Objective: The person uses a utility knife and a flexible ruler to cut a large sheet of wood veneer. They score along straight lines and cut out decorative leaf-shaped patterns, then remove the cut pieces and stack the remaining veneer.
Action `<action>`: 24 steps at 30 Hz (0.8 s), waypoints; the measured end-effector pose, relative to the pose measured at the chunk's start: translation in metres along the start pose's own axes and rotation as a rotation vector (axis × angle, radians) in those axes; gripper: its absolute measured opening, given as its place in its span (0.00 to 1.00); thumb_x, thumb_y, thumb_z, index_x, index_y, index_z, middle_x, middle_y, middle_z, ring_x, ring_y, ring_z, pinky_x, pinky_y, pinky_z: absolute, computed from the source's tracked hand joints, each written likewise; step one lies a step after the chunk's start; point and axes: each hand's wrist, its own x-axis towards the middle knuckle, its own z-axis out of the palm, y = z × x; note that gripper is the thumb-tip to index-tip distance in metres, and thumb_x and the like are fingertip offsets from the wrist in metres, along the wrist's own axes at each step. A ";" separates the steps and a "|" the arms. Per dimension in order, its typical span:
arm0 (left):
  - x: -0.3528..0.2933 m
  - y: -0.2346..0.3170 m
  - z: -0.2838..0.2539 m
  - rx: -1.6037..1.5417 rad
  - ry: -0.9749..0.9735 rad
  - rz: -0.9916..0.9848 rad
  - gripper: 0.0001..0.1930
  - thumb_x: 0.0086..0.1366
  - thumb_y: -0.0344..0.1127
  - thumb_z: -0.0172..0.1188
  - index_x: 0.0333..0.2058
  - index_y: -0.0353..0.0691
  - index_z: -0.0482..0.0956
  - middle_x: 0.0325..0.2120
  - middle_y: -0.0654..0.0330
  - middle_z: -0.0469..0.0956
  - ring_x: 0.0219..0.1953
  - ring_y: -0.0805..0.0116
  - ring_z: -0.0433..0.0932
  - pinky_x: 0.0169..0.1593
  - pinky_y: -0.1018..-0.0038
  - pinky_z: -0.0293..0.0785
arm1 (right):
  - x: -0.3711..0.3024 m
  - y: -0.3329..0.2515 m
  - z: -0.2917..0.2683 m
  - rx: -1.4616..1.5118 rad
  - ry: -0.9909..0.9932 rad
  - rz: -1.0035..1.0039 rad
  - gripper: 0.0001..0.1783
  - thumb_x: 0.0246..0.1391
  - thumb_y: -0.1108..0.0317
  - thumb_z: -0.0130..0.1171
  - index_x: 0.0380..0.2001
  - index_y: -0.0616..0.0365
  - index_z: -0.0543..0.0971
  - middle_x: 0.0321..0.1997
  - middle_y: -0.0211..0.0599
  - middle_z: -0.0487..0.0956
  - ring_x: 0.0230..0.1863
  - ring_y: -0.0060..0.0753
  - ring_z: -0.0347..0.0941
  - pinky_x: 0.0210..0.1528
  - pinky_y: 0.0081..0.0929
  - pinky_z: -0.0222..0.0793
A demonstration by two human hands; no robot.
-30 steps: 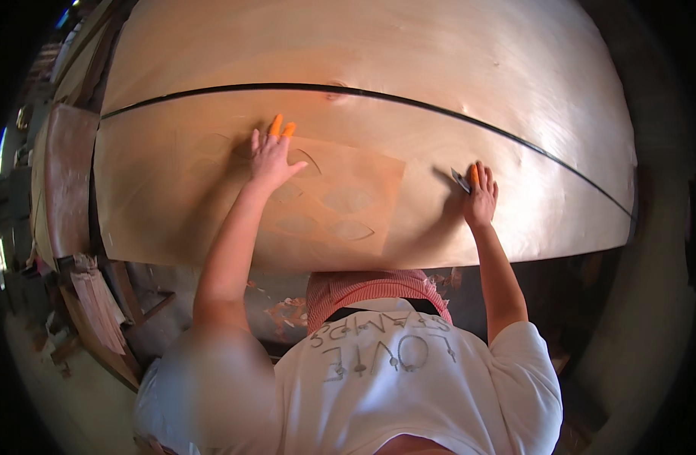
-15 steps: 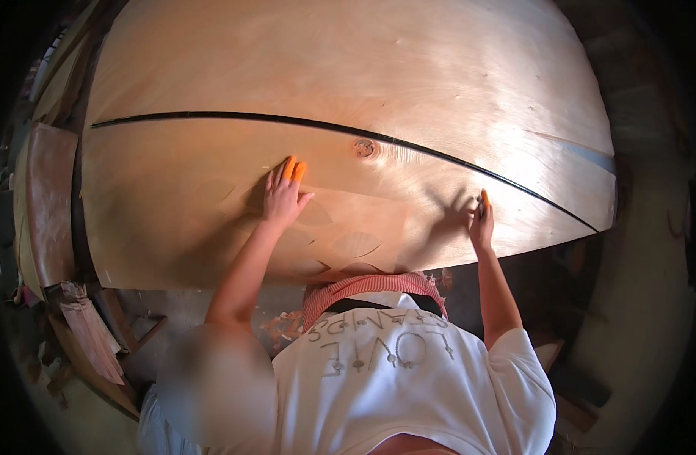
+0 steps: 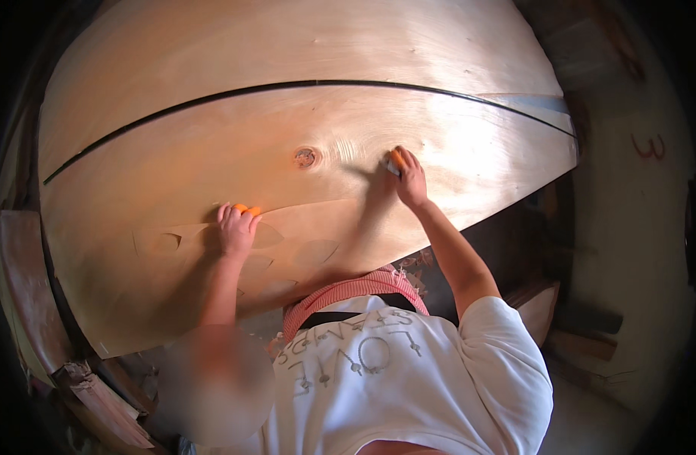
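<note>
Veneer sheet: thin pale wood, lying across the middle of the worktop, one knot near its centre. Count: two large sheets parted by one dark seam; far sheet untouched. Progress: several oval patches already show near the near edge; the knot looks unpatched, so work seemingly remains. Left hand presses flat, orange-tipped fingers spread. Right hand grips a small orange tool.
</note>
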 end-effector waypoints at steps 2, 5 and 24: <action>0.009 0.003 -0.009 -0.062 -0.005 -0.042 0.06 0.48 0.36 0.61 0.22 0.42 0.75 0.25 0.58 0.69 0.34 0.59 0.68 0.51 0.60 0.59 | -0.023 0.004 -0.004 -0.215 -0.015 -0.044 0.29 0.43 0.75 0.45 0.53 0.49 0.64 0.62 0.34 0.56 0.63 0.40 0.48 0.61 0.38 0.46; 0.028 -0.009 -0.025 -0.100 -0.021 -0.046 0.06 0.48 0.35 0.61 0.23 0.42 0.75 0.26 0.58 0.70 0.34 0.59 0.68 0.51 0.61 0.60 | -0.031 0.006 -0.002 -0.245 -0.022 0.004 0.29 0.44 0.73 0.44 0.54 0.48 0.63 0.63 0.31 0.54 0.64 0.41 0.46 0.62 0.41 0.42; 0.093 -0.004 0.004 0.163 0.152 -0.173 0.16 0.49 0.40 0.60 0.38 0.45 0.73 0.42 0.56 0.68 0.46 0.60 0.65 0.54 0.61 0.56 | 0.060 -0.075 0.036 0.344 -0.195 0.232 0.16 0.42 0.57 0.59 0.28 0.60 0.74 0.17 0.38 0.73 0.19 0.30 0.67 0.27 0.26 0.64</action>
